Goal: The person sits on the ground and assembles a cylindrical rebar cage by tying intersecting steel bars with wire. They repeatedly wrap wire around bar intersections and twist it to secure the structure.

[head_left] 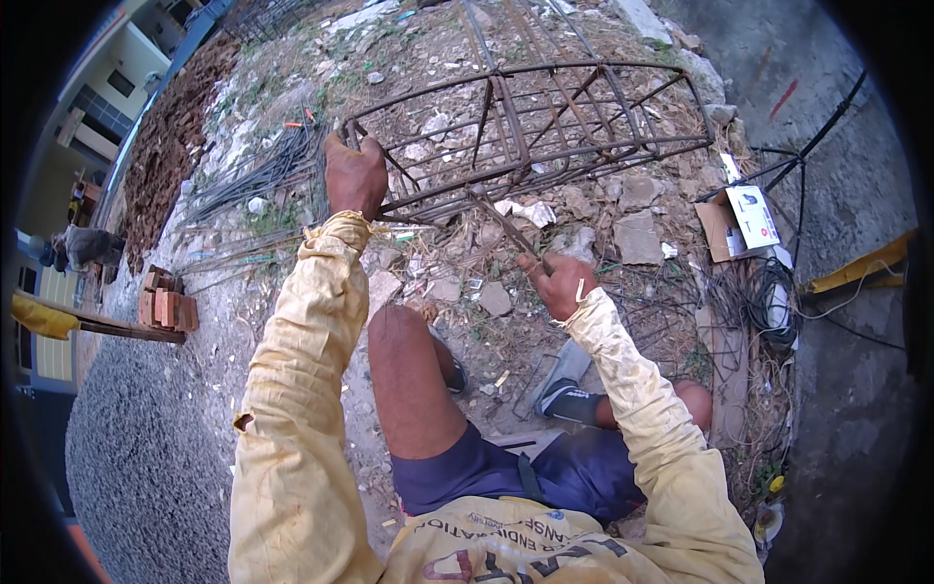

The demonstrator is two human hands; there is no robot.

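Observation:
A long cage of rusty steel reinforcing bars (520, 161) lies across the rubble in front of me. My left hand (355, 177) is closed around the bars at the cage's near left corner. My right hand (561, 286) is closed on the handles of dark, slim pincers (506, 226). The tip of the pincers meets the lower near bar of the cage, left of its middle. Whether the jaws grip a tie wire there is too small to tell. Both my forearms wear loose yellowish sleeves.
A bundle of loose bars and wires (258, 165) lies left of the cage. Red bricks (167, 300) and a gravel heap (146, 428) are further left. On the right are an opened carton (744, 224), coiled black cable (764, 302) and broken concrete slabs (637, 237).

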